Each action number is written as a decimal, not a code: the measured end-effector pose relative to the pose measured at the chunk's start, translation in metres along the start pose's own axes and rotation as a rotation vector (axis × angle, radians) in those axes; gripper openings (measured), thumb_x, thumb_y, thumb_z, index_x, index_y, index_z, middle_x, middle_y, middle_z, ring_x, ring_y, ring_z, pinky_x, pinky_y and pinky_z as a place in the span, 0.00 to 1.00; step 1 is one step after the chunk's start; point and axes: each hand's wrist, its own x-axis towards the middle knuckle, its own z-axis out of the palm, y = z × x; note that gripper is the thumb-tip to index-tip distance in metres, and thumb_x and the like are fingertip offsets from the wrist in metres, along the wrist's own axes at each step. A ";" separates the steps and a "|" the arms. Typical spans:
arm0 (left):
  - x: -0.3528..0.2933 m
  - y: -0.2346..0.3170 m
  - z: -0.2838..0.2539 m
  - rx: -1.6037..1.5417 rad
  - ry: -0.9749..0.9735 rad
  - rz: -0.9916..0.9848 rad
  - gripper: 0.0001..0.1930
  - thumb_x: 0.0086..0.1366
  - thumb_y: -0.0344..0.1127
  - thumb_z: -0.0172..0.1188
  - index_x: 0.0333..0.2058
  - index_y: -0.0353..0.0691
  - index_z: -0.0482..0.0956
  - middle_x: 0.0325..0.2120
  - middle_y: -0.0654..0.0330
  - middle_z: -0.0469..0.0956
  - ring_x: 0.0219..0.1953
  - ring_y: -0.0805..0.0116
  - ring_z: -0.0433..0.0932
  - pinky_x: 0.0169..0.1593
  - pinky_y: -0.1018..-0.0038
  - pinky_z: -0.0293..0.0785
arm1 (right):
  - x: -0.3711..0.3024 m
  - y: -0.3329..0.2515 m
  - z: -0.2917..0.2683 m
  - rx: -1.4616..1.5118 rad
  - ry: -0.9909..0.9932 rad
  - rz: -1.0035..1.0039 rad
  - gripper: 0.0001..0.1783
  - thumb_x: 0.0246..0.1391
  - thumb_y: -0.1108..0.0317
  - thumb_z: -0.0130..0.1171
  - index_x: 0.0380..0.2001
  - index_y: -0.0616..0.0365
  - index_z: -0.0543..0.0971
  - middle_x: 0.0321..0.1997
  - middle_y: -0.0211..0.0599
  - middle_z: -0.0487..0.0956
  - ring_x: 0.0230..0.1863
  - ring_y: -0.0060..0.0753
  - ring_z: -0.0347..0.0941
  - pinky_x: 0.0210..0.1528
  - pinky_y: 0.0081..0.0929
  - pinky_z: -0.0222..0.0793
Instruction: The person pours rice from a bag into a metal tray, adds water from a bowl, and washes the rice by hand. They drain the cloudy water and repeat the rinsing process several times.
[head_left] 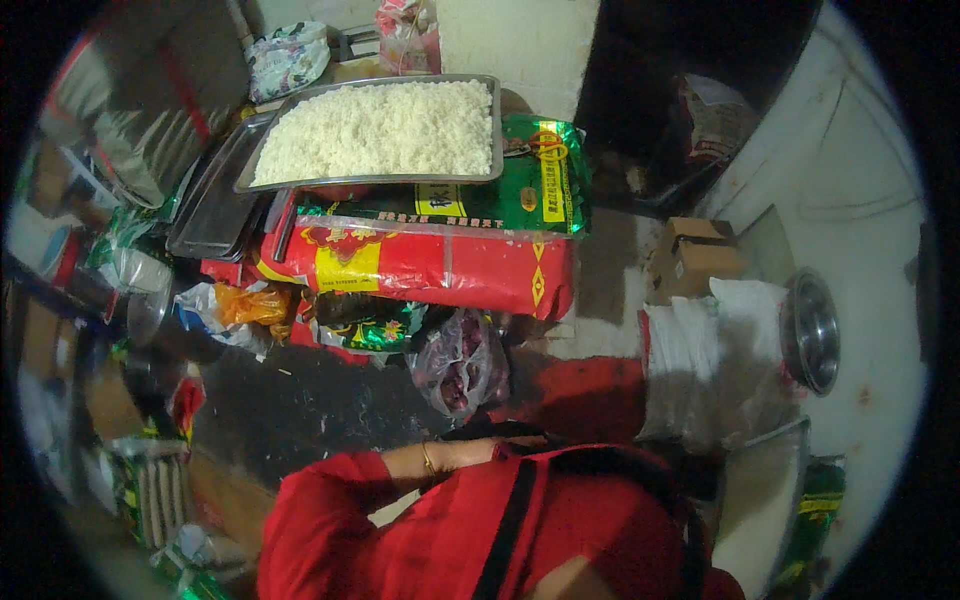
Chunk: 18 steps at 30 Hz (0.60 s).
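Observation:
In the head view my left hand [472,452] lies across the front of my red clothing, with a gold bracelet [428,458] at the wrist. Its fingers disappear against dark cloth and straps, so I cannot tell whether they hold anything. My right hand does not show. Just beyond my left hand, a clear plastic bag [462,365] of dark reddish-purple items sits on the floor. Farther off, a metal tray [497,130] heaped with white crumbly grains [380,130] rests on stacked sacks, a green sack [520,195] above a red sack [480,268].
A dark, bare tray [215,215] leans left of the grain tray. At right stand a cardboard box [695,258], white sacks [715,350] and a metal basin [815,330] against the wall. An orange bag [250,305] and several packages crowd the left.

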 end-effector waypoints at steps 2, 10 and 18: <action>-0.009 0.006 -0.004 -0.037 0.029 -0.030 0.25 0.65 0.45 0.41 0.58 0.39 0.60 0.55 0.53 0.65 0.58 0.59 0.62 0.59 0.68 0.57 | -0.005 0.005 -0.005 -0.006 0.050 0.040 0.13 0.54 0.71 0.51 0.42 0.64 0.72 0.46 0.38 0.73 0.40 0.27 0.72 0.43 0.26 0.67; -0.030 0.037 -0.005 -0.227 0.192 -0.068 0.26 0.68 0.49 0.36 0.58 0.37 0.60 0.55 0.54 0.64 0.59 0.60 0.60 0.60 0.68 0.55 | -0.009 0.036 -0.040 -0.020 0.150 0.146 0.13 0.53 0.71 0.52 0.42 0.63 0.72 0.45 0.38 0.73 0.40 0.27 0.72 0.43 0.26 0.67; -0.020 0.038 -0.013 0.692 0.196 -0.247 0.15 0.63 0.37 0.45 0.46 0.40 0.72 0.39 0.51 0.75 0.40 0.55 0.75 0.39 0.66 0.73 | -0.023 0.067 -0.082 -0.037 0.243 0.197 0.13 0.53 0.71 0.52 0.43 0.62 0.72 0.45 0.38 0.73 0.40 0.28 0.72 0.43 0.27 0.67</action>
